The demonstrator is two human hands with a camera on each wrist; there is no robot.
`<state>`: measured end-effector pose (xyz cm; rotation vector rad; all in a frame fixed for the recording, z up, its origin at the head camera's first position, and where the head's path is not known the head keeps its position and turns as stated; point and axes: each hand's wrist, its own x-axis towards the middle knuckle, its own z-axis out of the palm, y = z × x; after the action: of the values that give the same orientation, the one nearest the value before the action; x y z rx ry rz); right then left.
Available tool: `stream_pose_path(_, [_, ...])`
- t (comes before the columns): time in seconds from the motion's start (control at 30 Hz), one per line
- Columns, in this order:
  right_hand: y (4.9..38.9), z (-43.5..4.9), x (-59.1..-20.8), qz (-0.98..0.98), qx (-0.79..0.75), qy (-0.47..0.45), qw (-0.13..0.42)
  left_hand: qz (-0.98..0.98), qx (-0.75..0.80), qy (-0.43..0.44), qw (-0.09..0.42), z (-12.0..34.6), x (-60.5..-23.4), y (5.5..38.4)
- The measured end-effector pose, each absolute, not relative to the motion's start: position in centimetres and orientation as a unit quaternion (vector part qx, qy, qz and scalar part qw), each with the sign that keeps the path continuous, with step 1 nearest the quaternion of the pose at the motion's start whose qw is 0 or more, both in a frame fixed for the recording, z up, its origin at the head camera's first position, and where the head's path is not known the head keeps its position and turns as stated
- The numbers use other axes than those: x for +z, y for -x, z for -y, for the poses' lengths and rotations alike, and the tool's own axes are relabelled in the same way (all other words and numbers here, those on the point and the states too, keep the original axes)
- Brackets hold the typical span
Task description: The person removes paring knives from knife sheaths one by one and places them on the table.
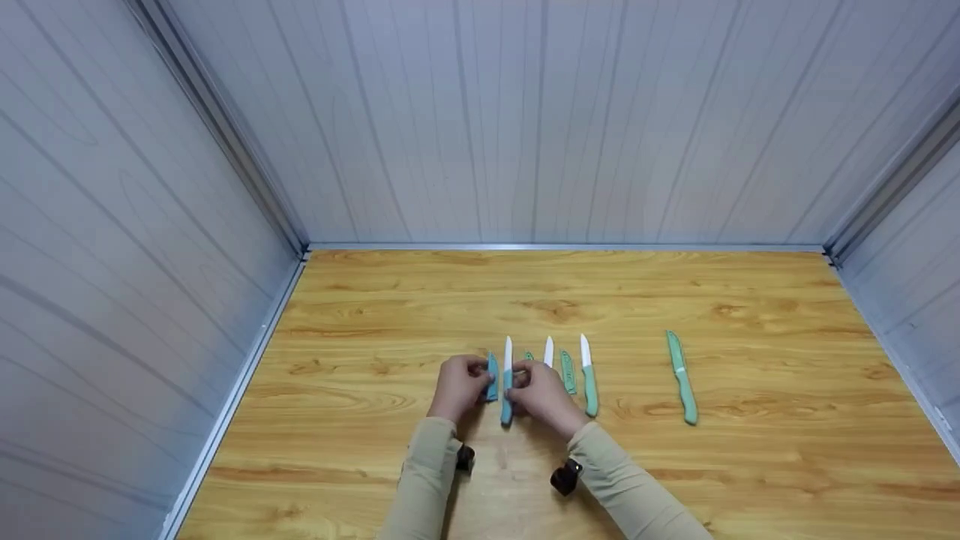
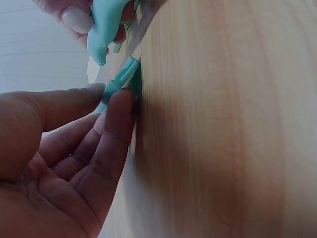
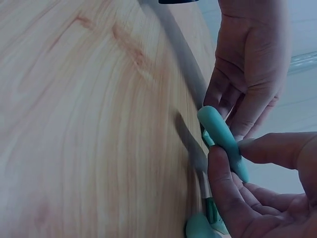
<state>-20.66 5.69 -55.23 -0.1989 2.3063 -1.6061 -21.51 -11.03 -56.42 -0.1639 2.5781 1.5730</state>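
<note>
My left hand [image 1: 457, 386] pinches a blue blade sheath [image 1: 492, 377] between thumb and fingers, low over the table. Just right of it, my right hand [image 1: 545, 394] grips the blue handle of a knife [image 1: 507, 394], whose white blade points away from me. Sheath and knife lie side by side, apart. In the left wrist view the sheath's open end [image 2: 130, 69] shows beyond the fingertips. The right wrist view shows thumb and fingers pinching the knife handle [image 3: 221, 131]. A second white-bladed knife [image 1: 549, 349] has its handle hidden behind my right hand.
Right of my hands lie a green sheath [image 1: 568, 371] and a green-handled knife [image 1: 590, 390] with bare white blade. Another green sheath [image 1: 528, 355] is mostly covered by my right hand. Farther right lies a sheathed green knife [image 1: 682, 379]. Pale panel walls [image 1: 525, 150] border the wooden table [image 1: 360, 450].
</note>
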Motion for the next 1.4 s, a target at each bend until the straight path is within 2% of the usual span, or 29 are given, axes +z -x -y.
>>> stream_pose_path(0.47, [20.61, -5.57, -55.19, -0.804, -0.563, 0.066, 0.178, -0.852, 0.517, 0.058, 0.061, 10.89, -56.36, 21.63])
stream_pose_path(0.97, [20.96, -5.6, -54.96, -0.826, -0.534, 0.064, 0.165, -0.833, 0.548, 0.064, 0.045, 10.94, -56.84, 21.69])
stream_pose_path(1.4, [20.96, -5.79, -55.08, -0.828, -0.534, 0.052, 0.166, -0.784, 0.609, 0.094, 0.071, 10.73, -56.77, 21.55])
